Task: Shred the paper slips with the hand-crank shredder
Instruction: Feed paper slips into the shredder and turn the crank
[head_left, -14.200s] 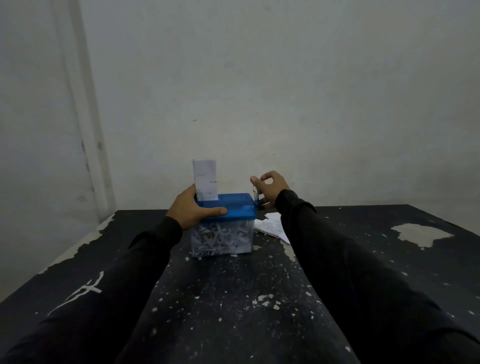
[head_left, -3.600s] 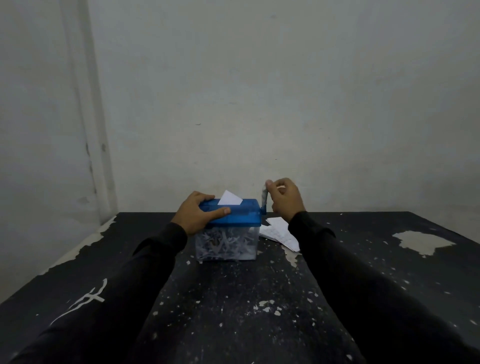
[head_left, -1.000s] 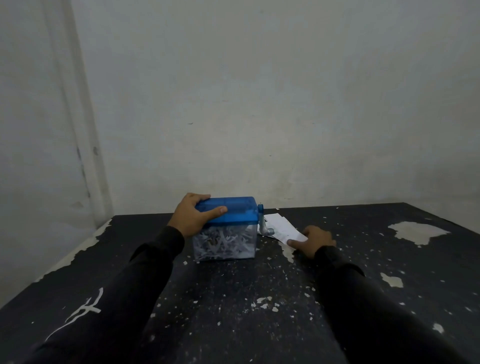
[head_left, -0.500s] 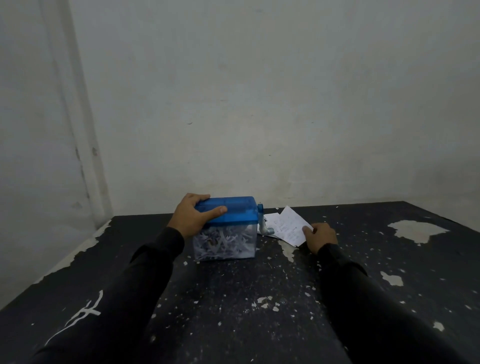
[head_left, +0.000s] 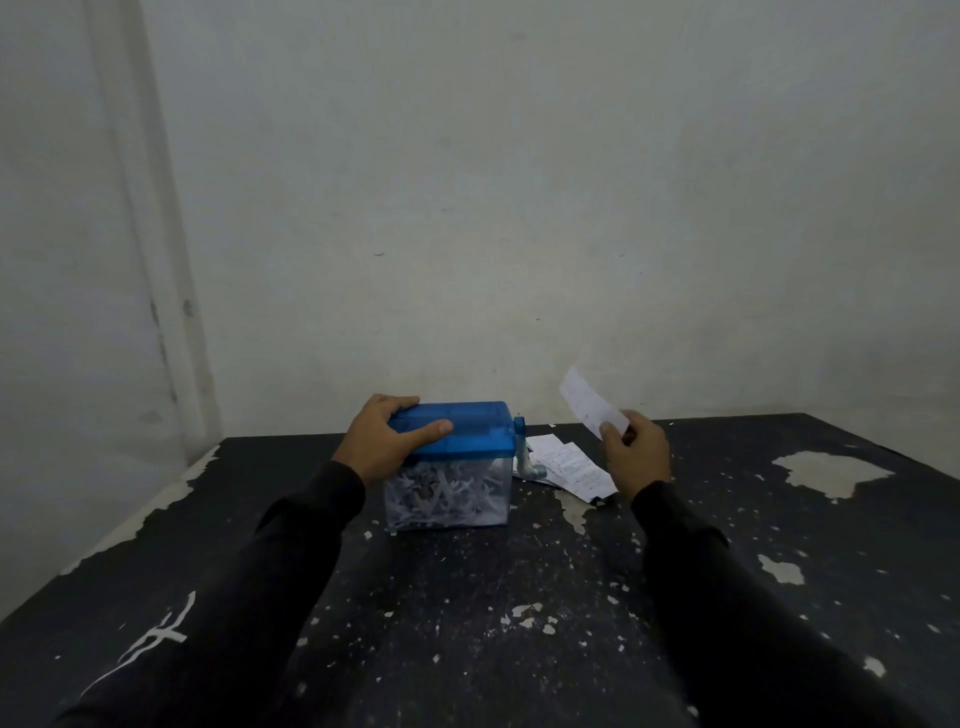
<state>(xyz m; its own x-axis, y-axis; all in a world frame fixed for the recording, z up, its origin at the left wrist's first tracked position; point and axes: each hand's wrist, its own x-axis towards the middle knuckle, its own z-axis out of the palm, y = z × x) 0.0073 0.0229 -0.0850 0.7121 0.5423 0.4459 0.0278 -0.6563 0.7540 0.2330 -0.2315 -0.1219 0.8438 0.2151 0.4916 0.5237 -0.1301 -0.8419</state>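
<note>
A small shredder (head_left: 470, 434) with a blue lid and a clear bin full of white shreds stands mid-table. Its crank (head_left: 523, 457) hangs down on the right side, untouched. My left hand (head_left: 387, 441) grips the lid's left end, thumb along the front. My right hand (head_left: 636, 457) is raised to the right of the shredder and pinches one white paper slip (head_left: 589, 402) that sticks up and to the left. More slips (head_left: 569, 467) lie flat on the table behind the crank.
The black table (head_left: 519, 597) has chipped paint and scattered white flecks. A pale wall stands close behind it. The table's left edge (head_left: 135, 525) runs diagonally beside the left wall.
The last slip went through the shredder. My right hand left the crank, reached down to the pile, pinched a slip and has now lifted it off the table. My left hand stayed on the lid.
</note>
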